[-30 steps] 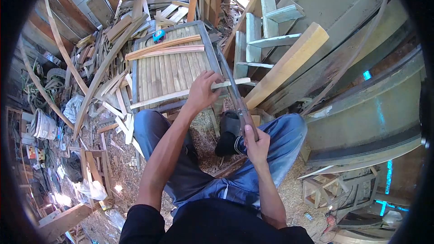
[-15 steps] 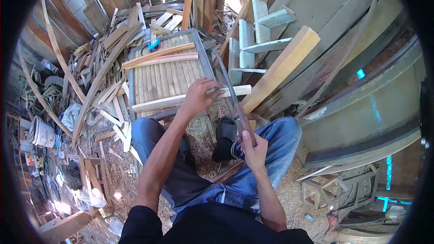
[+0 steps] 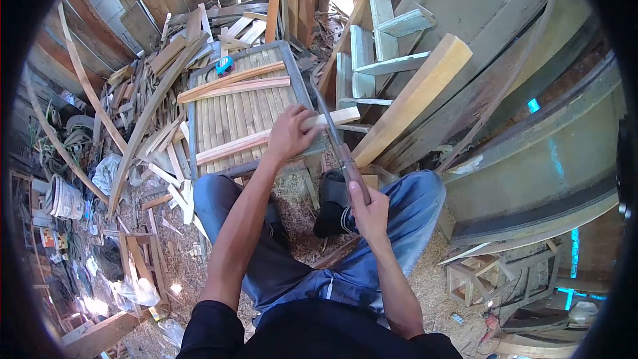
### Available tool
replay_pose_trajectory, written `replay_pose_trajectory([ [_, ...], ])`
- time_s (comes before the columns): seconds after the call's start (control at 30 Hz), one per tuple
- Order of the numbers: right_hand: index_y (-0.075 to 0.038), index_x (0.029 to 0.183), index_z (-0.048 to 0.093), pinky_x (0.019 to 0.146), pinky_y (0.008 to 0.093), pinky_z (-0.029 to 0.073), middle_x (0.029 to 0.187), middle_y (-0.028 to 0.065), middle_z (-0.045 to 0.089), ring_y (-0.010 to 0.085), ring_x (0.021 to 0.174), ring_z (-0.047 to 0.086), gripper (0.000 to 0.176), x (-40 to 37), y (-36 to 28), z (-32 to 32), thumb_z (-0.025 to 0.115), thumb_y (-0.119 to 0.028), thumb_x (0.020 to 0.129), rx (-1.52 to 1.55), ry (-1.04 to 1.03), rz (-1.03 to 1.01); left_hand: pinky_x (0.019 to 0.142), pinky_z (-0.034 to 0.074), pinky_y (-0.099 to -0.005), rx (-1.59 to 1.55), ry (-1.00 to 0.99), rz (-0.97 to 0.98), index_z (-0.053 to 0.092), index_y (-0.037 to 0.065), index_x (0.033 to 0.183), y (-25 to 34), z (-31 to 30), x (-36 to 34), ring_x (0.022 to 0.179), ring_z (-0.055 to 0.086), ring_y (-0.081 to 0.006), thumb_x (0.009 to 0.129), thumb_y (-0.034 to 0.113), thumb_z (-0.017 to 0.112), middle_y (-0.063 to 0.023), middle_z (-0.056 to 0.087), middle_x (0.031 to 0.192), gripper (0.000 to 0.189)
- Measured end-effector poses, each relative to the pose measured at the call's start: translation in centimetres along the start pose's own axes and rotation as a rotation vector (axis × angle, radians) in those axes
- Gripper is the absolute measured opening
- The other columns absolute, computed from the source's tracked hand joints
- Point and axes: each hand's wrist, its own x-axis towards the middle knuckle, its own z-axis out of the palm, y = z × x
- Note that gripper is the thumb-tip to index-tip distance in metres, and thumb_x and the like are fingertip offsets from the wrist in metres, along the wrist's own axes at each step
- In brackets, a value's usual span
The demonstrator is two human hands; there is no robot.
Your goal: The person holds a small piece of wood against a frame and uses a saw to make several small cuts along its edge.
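Note:
My left hand (image 3: 290, 133) is closed round a pale wood strip (image 3: 232, 147) lying across a slatted panel with a grey frame (image 3: 292, 66). The strip's right end sticks out past the panel's edge. My right hand (image 3: 369, 211) grips the brown wooden handle of a long-bladed tool (image 3: 330, 119). Its dark, narrow blade points up and away, crossing the strip just right of my left hand. Whether the blade touches the wood I cannot tell. Two reddish strips (image 3: 252, 85) and a blue tape measure (image 3: 224, 65) rest on the panel's upper part.
A thick wooden beam (image 3: 419, 96) leans at the right, beside a pale stepped wooden piece (image 3: 363, 60). Scrap wood (image 3: 149, 86) is heaped at the left. A white bucket (image 3: 66, 198) stands at far left. Large curved panels (image 3: 531, 179) fill the right side.
The strip's right end has tilted upward and shifted slightly left. My left hand has moved a little up and left and closed more round it. The tool has shifted slightly left.

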Motion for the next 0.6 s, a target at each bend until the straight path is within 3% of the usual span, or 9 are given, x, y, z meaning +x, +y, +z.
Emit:
replay_pose_trajectory([
  [0.1, -0.003, 0.064, 0.055, 0.045, 0.0252, 0.037, 0.054, -0.0018, 0.049, 0.0063, 0.047, 0.046, 0.048, -0.1, 0.0, 0.4, 0.061, -0.037, 0.098, 0.030, 0.007, 0.016, 0.085, 0.049, -0.0426, -0.016, -0.009, 0.041, 0.072, 0.006, 0.100, 0.5, -0.1, -0.4, 0.095, 0.059, -0.0347, 0.079, 0.026, 0.074, -0.0128, 0.063, 0.098, 0.030],
  [0.27, -0.003, 0.065, 0.056, 0.045, 0.0248, 0.038, 0.054, -0.0020, 0.049, 0.0063, 0.047, 0.047, 0.047, -0.2, 0.1, 1.1, 0.060, -0.035, 0.099, 0.038, 0.060, 0.001, 0.086, 0.050, -0.0428, -0.016, -0.062, -0.100, 0.072, 0.009, 0.104, 0.0, 0.0, -0.2, 0.095, 0.061, -0.0353, 0.076, 0.029, 0.077, -0.0133, 0.063, 0.099, 0.035],
  [0.4, -0.003, 0.065, 0.056, 0.044, 0.0253, 0.038, 0.053, -0.0018, 0.049, 0.0065, 0.046, 0.047, 0.047, -0.5, 1.0, 1.1, 0.060, -0.036, 0.099, -0.009, 0.078, -0.026, 0.086, 0.051, -0.0425, -0.015, -0.070, -0.102, 0.073, 0.010, 0.104, 0.4, -0.5, 0.0, 0.096, 0.061, -0.0341, 0.074, 0.030, 0.079, -0.0126, 0.063, 0.098, 0.037],
  [0.47, -0.003, 0.065, 0.057, 0.044, 0.0256, 0.037, 0.052, -0.0017, 0.049, 0.0066, 0.046, 0.048, 0.047, 0.0, 1.5, 1.1, 0.059, -0.036, 0.099, 0.002, 0.074, -0.022, 0.082, 0.049, -0.0417, -0.073, -0.077, -0.165, 0.073, 0.010, 0.104, 0.2, -0.2, 0.0, 0.091, 0.060, -0.0331, 0.075, 0.034, 0.080, -0.0121, 0.060, 0.091, 0.038],
  [0.6, -0.004, 0.065, 0.056, 0.043, 0.0259, 0.036, 0.052, -0.0018, 0.049, 0.0069, 0.044, 0.047, 0.048, 2.0, -0.1, 1.7, 0.059, -0.038, 0.099, -0.036, 0.035, 0.006, 0.082, 0.049, -0.0414, -0.090, -0.081, -0.147, 0.073, 0.009, 0.103, 0.0, -0.3, 0.1, 0.091, 0.060, -0.0332, 0.074, 0.034, 0.081, -0.0121, 0.060, 0.091, 0.039],
])
